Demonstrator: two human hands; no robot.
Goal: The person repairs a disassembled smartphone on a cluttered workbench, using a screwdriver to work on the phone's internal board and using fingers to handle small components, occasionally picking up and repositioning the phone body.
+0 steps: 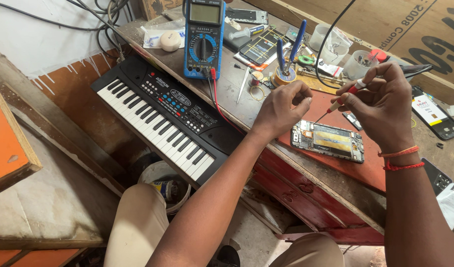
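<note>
- A small red-and-white screwdriver (341, 99) is gripped in the closed fingers of the right hand (380, 101), its tip angled down toward the opened phone (328, 141).
- The phone is laid flat on a red workbench (365, 170), just below both hands.
- The left hand (281, 106) is held above the phone's left end, fingertips pinched together; whether anything is held cannot be told.
- A black keyboard (162, 118) and a blue multimeter (203, 39) are seen to the left.

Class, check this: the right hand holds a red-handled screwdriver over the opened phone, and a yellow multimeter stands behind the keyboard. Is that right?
Not quite. The head view shows the multimeter is blue, not yellow. The rest holds: the right hand holds the red-handled screwdriver over the opened phone, and the multimeter stands behind the keyboard.
</note>
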